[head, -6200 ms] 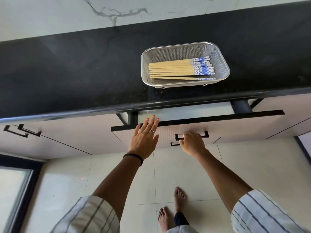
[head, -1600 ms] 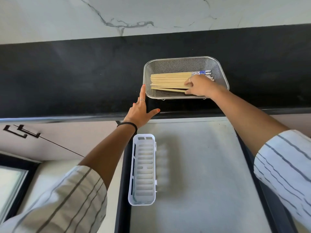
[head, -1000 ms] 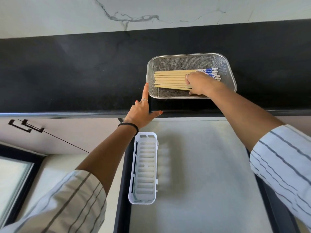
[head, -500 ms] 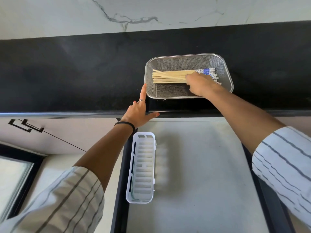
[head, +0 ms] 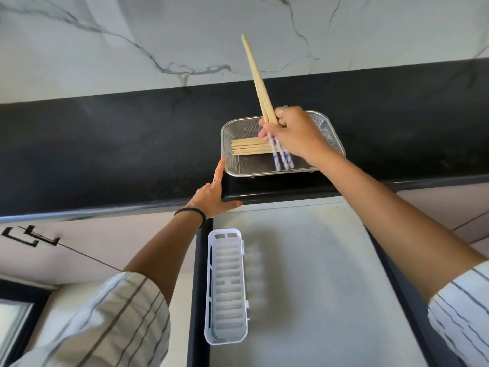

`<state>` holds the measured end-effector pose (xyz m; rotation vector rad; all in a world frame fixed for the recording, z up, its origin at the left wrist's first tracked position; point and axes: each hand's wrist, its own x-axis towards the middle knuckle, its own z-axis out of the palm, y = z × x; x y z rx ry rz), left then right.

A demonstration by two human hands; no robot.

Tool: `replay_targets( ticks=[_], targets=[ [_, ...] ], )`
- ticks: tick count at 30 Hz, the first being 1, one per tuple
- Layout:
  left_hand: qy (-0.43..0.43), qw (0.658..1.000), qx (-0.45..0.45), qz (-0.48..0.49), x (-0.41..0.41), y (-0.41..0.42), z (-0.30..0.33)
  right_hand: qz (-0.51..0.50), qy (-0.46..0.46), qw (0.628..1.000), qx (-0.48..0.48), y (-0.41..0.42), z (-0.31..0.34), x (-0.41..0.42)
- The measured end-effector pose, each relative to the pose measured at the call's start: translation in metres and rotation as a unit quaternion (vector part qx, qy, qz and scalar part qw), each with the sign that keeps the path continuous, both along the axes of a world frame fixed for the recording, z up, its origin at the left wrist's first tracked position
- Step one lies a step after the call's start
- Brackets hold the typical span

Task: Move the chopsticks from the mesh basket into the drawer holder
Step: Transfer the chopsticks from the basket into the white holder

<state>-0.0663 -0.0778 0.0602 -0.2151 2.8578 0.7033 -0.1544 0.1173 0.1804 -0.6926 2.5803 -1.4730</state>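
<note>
Change: since half a second ago the right hand has lifted a small bundle of chopsticks out of the mesh basket; before, that hand lay flat on the pile inside it. Fewer sticks lie in the basket than before.
Cabinet handle: black, on the pale cabinet front at far left, below the counter edge.
Left sleeve: striped, pale, at lower left.
Left hand: fingers straight and relaxed, holding nothing; index finger extended along the black countertop, its tip just beside the basket's near left corner. A ring shows on one finger, a dark band on the wrist.
Drawer holder: white slotted plastic tray, lying lengthwise at the left side of the open drawer; nothing is in it.
Remaining chopsticks: several, lying flat and parallel in the left half of the basket.
Lifted chopsticks: held tilted, pointed ends up against the marble wall, blue-patterned ends down over the basket's near edge.
Right hand: fingers and thumb curled round the lifted bundle near its lower third, above the basket.
Mesh basket: metal, rectangular, on the countertop close to the front edge, directly behind the drawer.
Right sleeve: striped, at lower right.
</note>
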Motion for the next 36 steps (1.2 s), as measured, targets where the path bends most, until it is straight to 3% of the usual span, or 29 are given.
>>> replay_targets(
  ticks=[3,6,18,29,31,34,36],
  targets=[
    [-0.020,1.000,0.000,-0.008,-0.001,-0.004,0.001,0.069,-0.154,0.980,-0.109,0.004,-0.006,0.034],
    [-0.036,0.999,-0.003,-0.016,-0.002,-0.008,0.001,0.111,-0.262,0.951,-0.119,0.008,-0.037,0.067],
    [-0.027,0.999,0.000,-0.048,0.003,-0.013,0.006,0.064,-0.470,0.869,-0.139,-0.009,-0.166,0.156],
    [0.011,0.995,-0.047,-0.085,0.004,-0.021,-0.003,-0.041,-0.535,0.843,0.038,-0.050,-0.232,0.198],
    [0.031,0.994,-0.041,-0.094,0.007,-0.023,-0.006,-0.061,-0.529,0.844,0.065,-0.061,-0.242,0.201],
    [0.081,0.989,0.045,-0.118,0.025,-0.026,-0.020,-0.076,-0.485,0.860,0.138,-0.074,-0.251,0.203],
    [0.142,0.980,0.034,-0.135,0.051,-0.029,-0.040,-0.084,-0.450,0.871,0.180,-0.081,-0.253,0.203]
  ],
)
